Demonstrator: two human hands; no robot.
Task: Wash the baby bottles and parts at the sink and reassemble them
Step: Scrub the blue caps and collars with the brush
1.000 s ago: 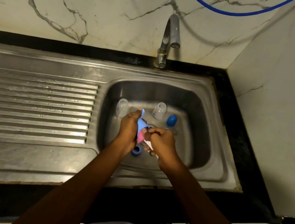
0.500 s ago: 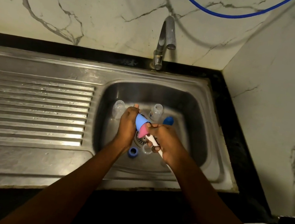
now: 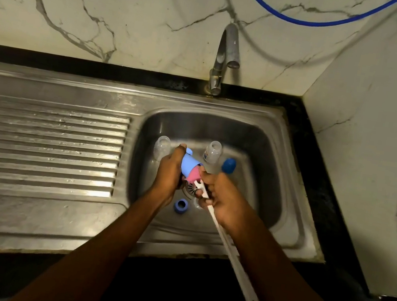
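Fingers of our left hand (image 3: 169, 171) curl round the light-blue cap (image 3: 188, 163), holding it just above the drain (image 3: 189, 191) with its open end turned toward our right hand (image 3: 223, 198). Our right fingers and thumb grip the white brush handle (image 3: 228, 246) close behind the pink sponge head (image 3: 194, 175), which sits partly inside the cap.

To do this well, we judge, we should keep the cap firmly held, push the sponge to the closed end and twist, then work the rim.

Beyond the drain stand 2 bottles, a plain clear bottle (image 3: 161, 147) and a printed clear bottle (image 3: 212, 152), with a dark-blue cap (image 3: 228, 165) beside the latter. A blue ring (image 3: 181, 205) lies on the drain's near side.

Against 0.5 s ago, both grips and the cap sit much the same over the drain. The handle's long run now shows under our right forearm.
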